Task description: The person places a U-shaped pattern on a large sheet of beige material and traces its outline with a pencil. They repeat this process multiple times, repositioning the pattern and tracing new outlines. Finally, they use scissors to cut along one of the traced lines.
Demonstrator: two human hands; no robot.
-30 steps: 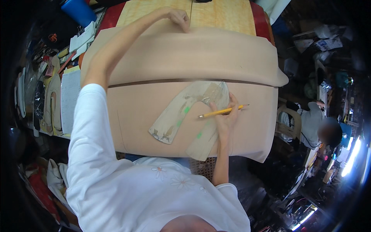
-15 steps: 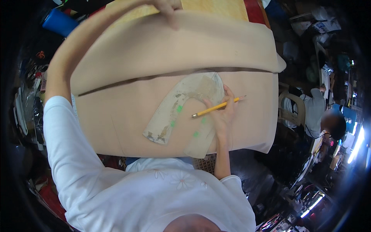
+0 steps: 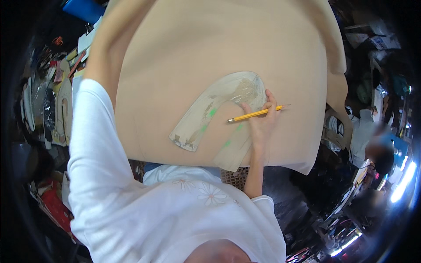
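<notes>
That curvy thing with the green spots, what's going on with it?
The person's right hand spans the right side of the U-shaped template, with a yellow pencil held across the fingers. The template lies on a big beige sheet. The left arm stretches over toward the far side, its hand out of the picture.

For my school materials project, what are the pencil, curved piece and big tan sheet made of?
Pencil: probably painted wood; yellow coat, pointed tip.
Curved piece: maybe taped card; shiny, scuffed patches.
Tan sheet: leather or synthetic, can't tell; smooth, matte, drooping corner.
</notes>
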